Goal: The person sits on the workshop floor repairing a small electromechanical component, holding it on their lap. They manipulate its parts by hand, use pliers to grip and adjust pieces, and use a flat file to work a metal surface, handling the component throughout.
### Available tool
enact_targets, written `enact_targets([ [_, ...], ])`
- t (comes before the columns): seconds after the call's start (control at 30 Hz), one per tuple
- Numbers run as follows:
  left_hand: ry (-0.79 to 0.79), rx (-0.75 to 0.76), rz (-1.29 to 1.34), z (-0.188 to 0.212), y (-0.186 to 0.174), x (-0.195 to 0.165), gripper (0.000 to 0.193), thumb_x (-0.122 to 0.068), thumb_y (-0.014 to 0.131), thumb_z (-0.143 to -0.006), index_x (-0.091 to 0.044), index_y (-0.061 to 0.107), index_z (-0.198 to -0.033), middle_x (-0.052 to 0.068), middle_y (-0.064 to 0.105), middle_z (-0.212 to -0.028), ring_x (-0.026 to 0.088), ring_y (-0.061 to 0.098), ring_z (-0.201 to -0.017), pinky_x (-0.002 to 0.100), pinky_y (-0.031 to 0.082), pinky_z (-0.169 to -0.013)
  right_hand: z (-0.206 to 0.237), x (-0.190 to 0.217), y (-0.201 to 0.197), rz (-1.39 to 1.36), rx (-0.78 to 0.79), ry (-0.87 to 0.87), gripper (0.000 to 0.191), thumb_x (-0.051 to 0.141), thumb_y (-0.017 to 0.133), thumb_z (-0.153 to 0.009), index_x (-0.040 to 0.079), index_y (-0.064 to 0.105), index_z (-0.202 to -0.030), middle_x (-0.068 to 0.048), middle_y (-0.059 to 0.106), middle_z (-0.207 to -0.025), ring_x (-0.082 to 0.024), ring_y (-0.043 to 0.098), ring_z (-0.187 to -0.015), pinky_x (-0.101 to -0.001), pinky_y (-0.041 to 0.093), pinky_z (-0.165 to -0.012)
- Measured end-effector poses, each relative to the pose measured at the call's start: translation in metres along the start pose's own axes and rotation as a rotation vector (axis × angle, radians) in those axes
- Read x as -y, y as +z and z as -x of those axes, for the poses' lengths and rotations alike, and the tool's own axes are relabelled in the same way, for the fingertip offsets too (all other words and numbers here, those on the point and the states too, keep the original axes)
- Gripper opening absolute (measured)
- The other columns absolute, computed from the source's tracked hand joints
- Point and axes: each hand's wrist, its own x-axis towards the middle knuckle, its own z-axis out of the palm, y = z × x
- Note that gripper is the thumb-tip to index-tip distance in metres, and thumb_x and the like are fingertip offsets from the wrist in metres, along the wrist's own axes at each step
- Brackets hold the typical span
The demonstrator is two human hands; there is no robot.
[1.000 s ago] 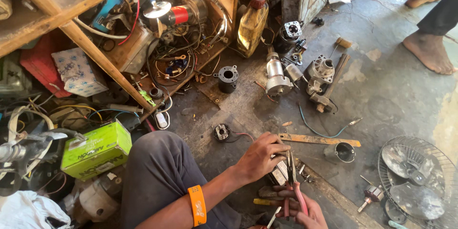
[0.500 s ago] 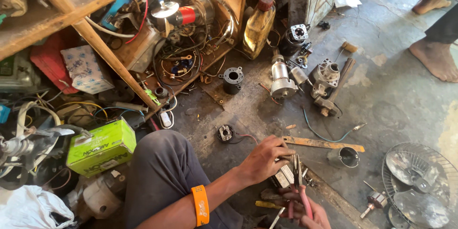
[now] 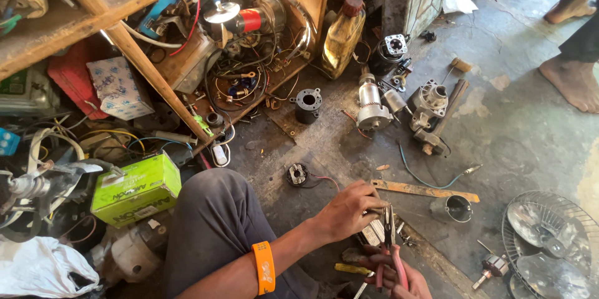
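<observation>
My left hand point(image 3: 347, 213), with an orange wristband point(image 3: 264, 267) on the forearm, pinches a small metal motor part point(image 3: 374, 234) on the concrete floor. My right hand point(image 3: 404, 278), at the bottom edge, grips the red handles of a pair of pliers point(image 3: 389, 243). The pliers stand nearly upright, their jaws against the part right by my left fingertips. What the jaws grip is hidden by my fingers. My knee in dark trousers point(image 3: 215, 224) is to the left.
A flat metal strip point(image 3: 424, 189), a small metal cup point(image 3: 452, 208) and a fan guard point(image 3: 552, 243) lie to the right. Motor parts point(image 3: 373, 107), an oil bottle point(image 3: 342, 36), a green box point(image 3: 135, 189) and a cluttered wooden shelf point(image 3: 134, 56) are around. Another person's bare foot point(image 3: 571, 81) is far right.
The pliers have swung more upright, closer to my left fingertips. My left hand stays on the part. The view has shifted slightly.
</observation>
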Motion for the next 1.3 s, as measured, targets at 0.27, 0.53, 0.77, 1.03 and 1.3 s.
enact_targets([
  [0.27,-0.075,0.023,0.035,-0.002,-0.002,-0.001,0.027,-0.009,0.078,-0.084,-0.003,0.075,-0.11,0.009,0.066,-0.1,0.027,0.06,-0.101,0.039,0.048,-0.093,0.001,0.003,0.002,-0.019,0.044,0.026,0.076,0.028,0.067,-0.077,-0.013,0.048,-0.138,-0.033,0.043,-0.155,-0.047,0.059,-0.133,-0.0561,0.056,-0.1],
  [0.53,-0.115,-0.03,0.038,0.0,0.0,0.002,0.028,-0.01,0.078,-0.083,-0.003,0.075,-0.11,0.009,0.066,-0.101,0.028,0.061,-0.102,0.04,0.05,-0.094,0.0,0.007,0.005,0.027,0.102,0.065,0.072,0.022,0.063,-0.074,-0.012,0.048,-0.136,-0.03,0.043,-0.155,-0.044,0.061,-0.134,-0.0557,0.058,-0.1],
  [0.77,-0.097,-0.038,0.039,-0.001,0.005,0.003,0.027,-0.012,0.08,-0.083,-0.004,0.076,-0.108,0.01,0.068,-0.099,0.029,0.062,-0.101,0.04,0.049,-0.094,0.006,-0.001,-0.006,0.011,0.017,0.082,0.067,0.013,0.059,-0.071,-0.024,0.052,-0.126,-0.041,0.052,-0.143,-0.049,0.071,-0.101,-0.0587,0.06,-0.091],
  [1.03,-0.127,-0.041,0.023,0.001,0.005,-0.002,0.027,-0.011,0.079,-0.083,-0.004,0.076,-0.109,0.01,0.067,-0.099,0.029,0.062,-0.1,0.039,0.051,-0.092,0.003,0.003,0.011,0.002,0.096,0.056,0.082,0.015,0.062,-0.07,-0.01,0.042,-0.146,-0.026,0.04,-0.158,-0.039,0.053,-0.142,-0.0527,0.051,-0.109],
  [1.3,-0.169,-0.008,0.116,-0.001,0.006,-0.004,0.028,-0.014,0.079,-0.082,-0.005,0.077,-0.109,0.011,0.068,-0.098,0.03,0.063,-0.099,0.039,0.051,-0.09,0.007,-0.008,0.002,-0.013,0.059,-0.004,0.079,0.008,0.057,-0.072,-0.007,0.038,-0.148,-0.025,0.043,-0.155,-0.038,0.055,-0.139,-0.0538,0.052,-0.107],
])
